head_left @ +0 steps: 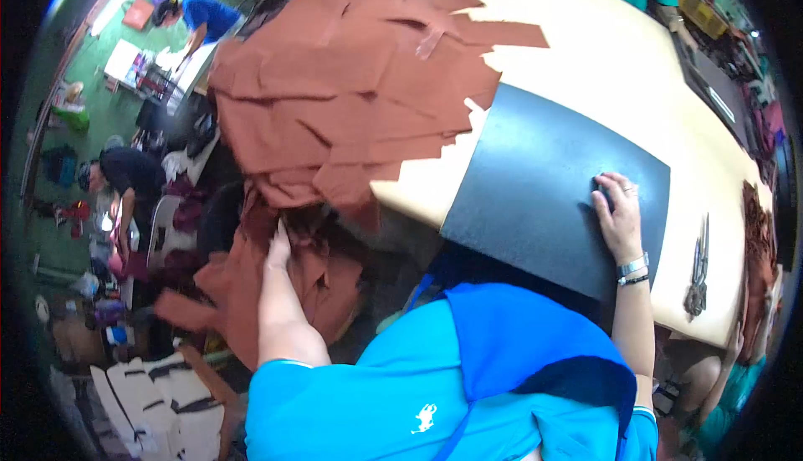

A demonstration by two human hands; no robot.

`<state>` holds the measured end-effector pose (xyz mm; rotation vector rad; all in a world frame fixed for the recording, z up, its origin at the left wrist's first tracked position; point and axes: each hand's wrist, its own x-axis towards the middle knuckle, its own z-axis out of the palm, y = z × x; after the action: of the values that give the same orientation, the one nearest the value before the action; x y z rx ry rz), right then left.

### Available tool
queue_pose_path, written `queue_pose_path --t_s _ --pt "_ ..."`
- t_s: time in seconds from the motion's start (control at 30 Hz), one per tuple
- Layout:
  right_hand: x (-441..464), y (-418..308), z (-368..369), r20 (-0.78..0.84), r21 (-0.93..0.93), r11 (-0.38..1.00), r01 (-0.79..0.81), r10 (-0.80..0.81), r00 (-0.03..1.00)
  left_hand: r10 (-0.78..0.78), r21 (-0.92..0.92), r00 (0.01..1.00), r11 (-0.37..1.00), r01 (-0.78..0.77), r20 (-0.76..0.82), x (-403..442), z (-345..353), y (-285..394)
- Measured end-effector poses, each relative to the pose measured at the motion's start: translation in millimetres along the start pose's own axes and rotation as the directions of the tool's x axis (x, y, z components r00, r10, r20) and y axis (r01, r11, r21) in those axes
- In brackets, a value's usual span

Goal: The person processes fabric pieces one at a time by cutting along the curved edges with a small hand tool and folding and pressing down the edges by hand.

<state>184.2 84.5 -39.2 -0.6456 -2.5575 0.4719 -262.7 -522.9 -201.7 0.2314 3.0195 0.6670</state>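
Observation:
My left hand (279, 248) is low at the left, reaching among reddish-brown pieces (242, 294) that hang below the table's edge; its fingers are partly hidden by them. A large heap of the same brown flat pieces (293, 76) covers the table's left part. My right hand (618, 210), with a ring and bracelets at the wrist, rests on a black rectangular mat (544, 185), its fingers slightly bent and spread, holding nothing.
The pale table (585, 34) curves around the mat. A scissors-like metal tool (698, 273) lies at the right. Other people work at the left, at the top right and at the lower right. Cream-coloured pieces (159, 402) are at the lower left.

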Motion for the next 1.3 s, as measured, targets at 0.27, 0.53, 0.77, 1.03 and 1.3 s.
queue_pose_path --t_s 0.27,0.53,0.77,1.03,1.3 --pt "1.1 -4.2 -0.3 -0.013 0.019 0.998 -0.056 0.056 0.998 -0.141 -0.354 0.532 0.878 -0.323 -0.835 11.3 -62.4 167.3" --pt "0.7 -3.2 -2.4 -0.013 0.040 0.996 -0.080 0.080 0.997 0.507 0.149 0.792 0.861 -0.487 -0.341 32.9 -19.4 379.2" --pt "0.3 -2.8 -3.3 -0.041 0.075 0.994 -0.083 0.086 0.995 0.306 -0.694 0.737 0.257 -0.673 -0.602 -7.2 8.2 501.7" --pt "-9.1 32.9 -17.4 -0.278 0.511 0.840 -0.183 0.363 0.889 0.933 -0.951 -0.234 0.223 -0.214 0.272 -222.0 24.3 521.8" --pt "-31.7 79.7 -57.4 -0.255 0.351 0.871 -0.344 0.442 0.860 0.736 -0.740 -0.084 0.663 -0.111 0.672 -122.6 -37.5 416.0"
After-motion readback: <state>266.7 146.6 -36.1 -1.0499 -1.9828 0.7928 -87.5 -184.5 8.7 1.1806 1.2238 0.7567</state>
